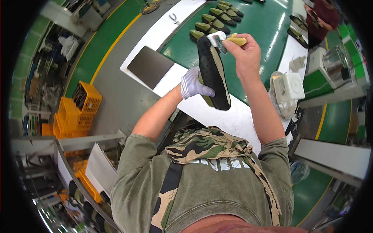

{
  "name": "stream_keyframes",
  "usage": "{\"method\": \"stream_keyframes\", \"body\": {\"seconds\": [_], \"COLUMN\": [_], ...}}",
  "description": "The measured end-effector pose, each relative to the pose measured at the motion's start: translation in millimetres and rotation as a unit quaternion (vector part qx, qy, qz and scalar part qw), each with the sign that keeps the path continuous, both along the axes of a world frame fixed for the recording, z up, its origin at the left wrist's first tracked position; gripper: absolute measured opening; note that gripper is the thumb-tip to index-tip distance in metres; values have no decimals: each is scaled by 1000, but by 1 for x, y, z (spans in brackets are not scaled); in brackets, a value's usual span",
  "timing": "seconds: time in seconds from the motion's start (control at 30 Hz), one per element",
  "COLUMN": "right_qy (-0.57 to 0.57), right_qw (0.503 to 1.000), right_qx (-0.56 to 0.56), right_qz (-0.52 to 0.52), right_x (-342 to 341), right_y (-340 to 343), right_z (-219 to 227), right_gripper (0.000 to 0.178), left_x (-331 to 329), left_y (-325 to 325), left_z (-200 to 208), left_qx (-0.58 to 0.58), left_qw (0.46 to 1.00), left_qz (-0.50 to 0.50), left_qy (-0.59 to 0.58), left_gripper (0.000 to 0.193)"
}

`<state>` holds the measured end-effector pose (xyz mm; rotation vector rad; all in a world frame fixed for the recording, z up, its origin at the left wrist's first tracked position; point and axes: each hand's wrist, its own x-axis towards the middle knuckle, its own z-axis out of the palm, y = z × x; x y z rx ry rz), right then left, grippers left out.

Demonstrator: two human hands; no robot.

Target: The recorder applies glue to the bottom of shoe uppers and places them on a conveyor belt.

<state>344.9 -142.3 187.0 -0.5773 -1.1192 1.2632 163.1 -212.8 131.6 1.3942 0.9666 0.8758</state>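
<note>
My left hand (194, 83), in a striped white-and-purple glove, grips a black flat shoe (215, 73) with a dotted surface, a pale strip along its length and olive lining. The shoe is held upright above the white table edge. Beside its upper end, my bare right hand (245, 54) pinches a small tool (218, 39) with a white, cloth-like head and a dark teal part. A yellow piece (237, 40) shows at the fingers; whether it is a handle or a finger cover, I cannot tell. The white head appears to touch the shoe.
Several black-and-olive shoes (218, 17) stand on the green conveyor belt (256, 42) ahead. A dark flat plate (150, 66) lies on the white table at left. Right of the belt is a white container (289, 87). Yellow crates (75, 112) stand left; a co-worker (324, 19) is far right.
</note>
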Motion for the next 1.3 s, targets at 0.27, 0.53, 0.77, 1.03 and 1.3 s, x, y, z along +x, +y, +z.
{"method": "stream_keyframes", "body": {"seconds": [0.27,0.53,0.77,1.03,1.3], "right_qy": [-117,-185,-237,-122,-208], "right_qw": [984,964,920,947,888], "right_qx": [92,168,111,42,167], "right_qz": [96,92,292,293,374], "right_x": [-17,-54,-61,-151,-163], "right_y": [3,-6,-54,-25,-68], "right_z": [-24,-24,-46,-42,-50], "right_gripper": [16,16,20,18,21], "left_x": [-33,-72,-121,-162,-198], "left_y": [-27,-46,-70,-92,-127], "left_z": [-18,-25,-26,-37,-49], "left_qx": [-122,-134,-160,-162,-147], "left_qw": [971,959,915,912,866], "left_qz": [-25,-20,70,86,236], "left_qy": [-203,-250,-362,-367,-416], "left_gripper": [65,62,62,63,59]}}
